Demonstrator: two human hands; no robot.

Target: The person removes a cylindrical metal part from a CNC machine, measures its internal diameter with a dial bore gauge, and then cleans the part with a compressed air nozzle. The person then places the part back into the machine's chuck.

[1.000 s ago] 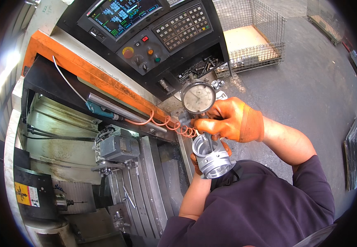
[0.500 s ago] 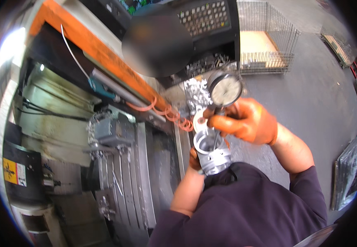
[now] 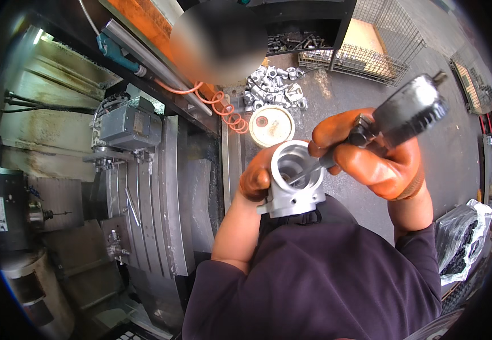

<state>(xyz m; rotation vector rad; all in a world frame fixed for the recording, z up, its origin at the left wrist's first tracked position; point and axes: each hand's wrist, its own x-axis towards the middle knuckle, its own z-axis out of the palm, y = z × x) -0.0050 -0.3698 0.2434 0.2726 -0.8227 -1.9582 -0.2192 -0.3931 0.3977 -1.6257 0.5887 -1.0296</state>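
Observation:
My left hand (image 3: 255,173), in an orange glove, grips a silver machined metal housing (image 3: 298,201) by its left side in front of my chest. The housing's wide round bore faces up, and small holes show in its front wall. My right hand (image 3: 383,164), gloved in orange too, is closed round the neck of a dial bore gauge (image 3: 409,110). The gauge's thin rod slants down to the left into the bore. Its round head is tilted edge-on, so the dial face is hidden. The rod's tip inside the bore is hard to make out.
A machine with a slotted table (image 3: 149,221) and a grey block-shaped unit (image 3: 132,127) stands at left. A coiled orange hose (image 3: 219,103) hangs beside a round pale lid (image 3: 272,126). Beyond lie piled metal castings (image 3: 274,85) and a wire cage (image 3: 379,59). A plastic-wrapped stack (image 3: 461,241) is at right.
The gauge has tilted over to the right, turning its dial from facing me to edge-on. The housing has turned and its bore opens more toward me. My view has shifted too.

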